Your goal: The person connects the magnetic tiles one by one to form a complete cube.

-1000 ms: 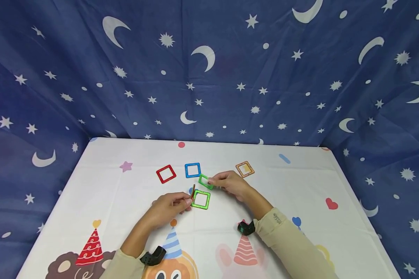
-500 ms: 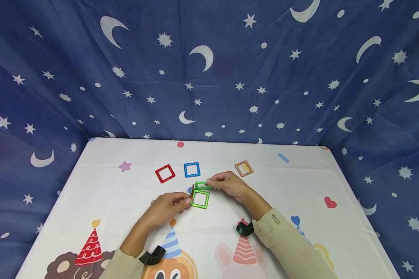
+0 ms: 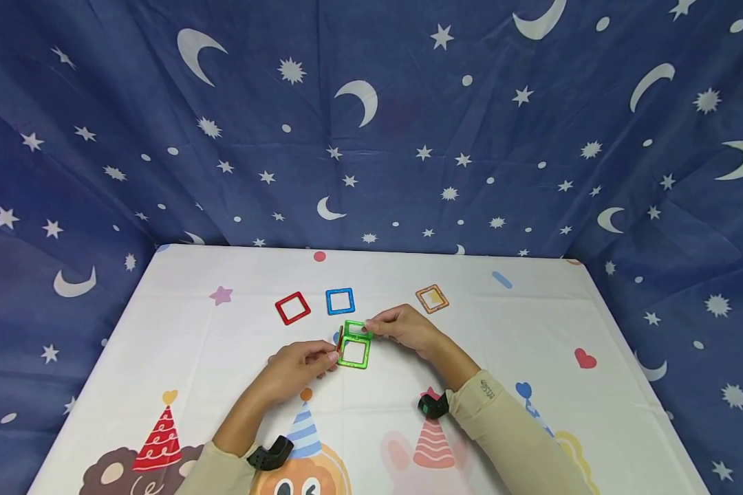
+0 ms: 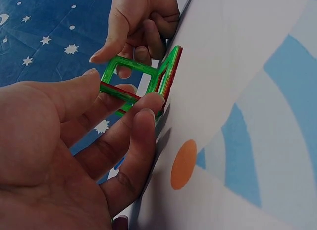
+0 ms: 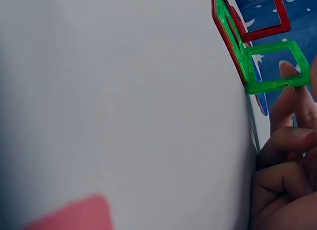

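Observation:
A green square magnetic tile (image 3: 353, 365) lies on the table between the hands. At its left edge my left hand (image 3: 300, 369) pinches a red magnetic tile (image 5: 285, 15), which stands upright. Thumb and fingers of my right hand (image 3: 408, 330) pinch a second green magnetic tile (image 5: 272, 88) by its right side. That tile stands up along the far edge of the flat one, its lower edge meeting it in the right wrist view. In the left wrist view the right hand (image 4: 141, 22) shows beyond the tiles, and the standing green one (image 4: 136, 65) overlaps the red.
Behind the hands lie a red tile (image 3: 280, 313), a blue tile (image 3: 329, 302) and an orange tile (image 3: 440, 307). The white tablecloth (image 3: 501, 337) has printed party figures. A dark blue star-and-moon curtain (image 3: 402, 185) hangs around the table's back and sides.
My right hand has brought its green tile left and down, from apart and tilted to the far edge of the flat green tile. The left hand stays at the red tile.

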Action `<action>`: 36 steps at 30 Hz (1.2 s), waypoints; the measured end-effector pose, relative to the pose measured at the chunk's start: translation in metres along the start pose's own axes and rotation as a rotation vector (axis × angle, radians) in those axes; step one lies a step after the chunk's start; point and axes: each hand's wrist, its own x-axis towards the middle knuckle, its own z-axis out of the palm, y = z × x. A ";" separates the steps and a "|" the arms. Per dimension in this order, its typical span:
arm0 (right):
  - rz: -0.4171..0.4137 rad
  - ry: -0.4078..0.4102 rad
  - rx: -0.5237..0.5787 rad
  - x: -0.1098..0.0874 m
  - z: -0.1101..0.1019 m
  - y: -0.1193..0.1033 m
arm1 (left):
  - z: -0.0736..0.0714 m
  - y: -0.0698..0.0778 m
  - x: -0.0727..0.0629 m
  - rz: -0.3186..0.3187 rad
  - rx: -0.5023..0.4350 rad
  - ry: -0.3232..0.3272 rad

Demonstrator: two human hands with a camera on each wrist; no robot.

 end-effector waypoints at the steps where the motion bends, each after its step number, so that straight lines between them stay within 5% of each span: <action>1: 0.001 -0.002 -0.005 0.000 0.000 0.000 | 0.000 0.000 0.000 -0.001 0.000 -0.001; 18: -0.008 -0.002 -0.068 0.002 0.000 0.001 | 0.000 0.001 0.000 -0.003 0.012 0.010; 29: -0.026 -0.044 0.033 -0.002 -0.005 0.002 | 0.000 0.001 0.002 0.011 -0.038 -0.005; 36: -0.044 -0.038 -0.021 0.000 -0.001 0.005 | 0.004 0.002 0.003 -0.034 -0.056 0.106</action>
